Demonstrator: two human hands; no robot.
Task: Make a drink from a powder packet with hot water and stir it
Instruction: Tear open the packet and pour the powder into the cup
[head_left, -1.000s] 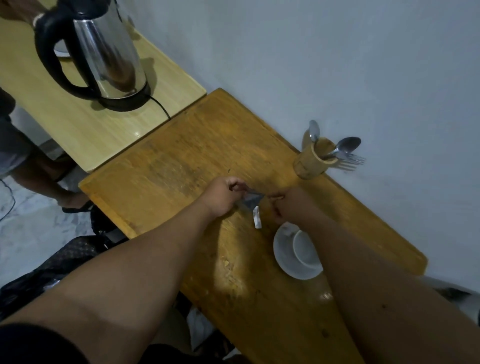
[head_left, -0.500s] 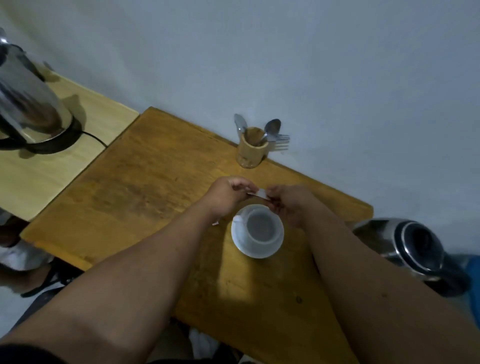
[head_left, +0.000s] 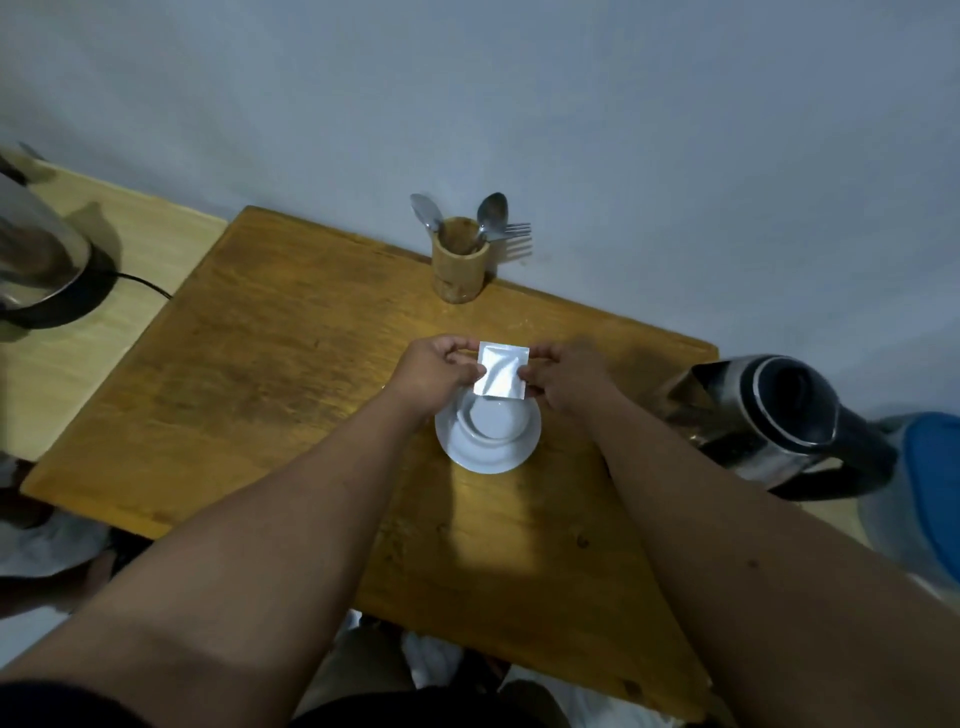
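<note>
Now the small silver foil packet (head_left: 502, 370), edge-on half a second ago, faces flat directly above the white ceramic cup (head_left: 493, 415). Left hand (head_left: 439, 371) and right hand (head_left: 566, 379) each pinch a side edge between closed fingertips. Judged ready for tipping powder in.

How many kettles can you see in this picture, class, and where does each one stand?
2. One kettle stands at the far left on the paler table; the other kettle is at the right, just past the darker table's edge. Both are partly cropped or blurred.

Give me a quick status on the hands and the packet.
Left hand and right hand both pinch the silver packet. Packet held above the cup on its saucer. Nothing in the way.
</note>
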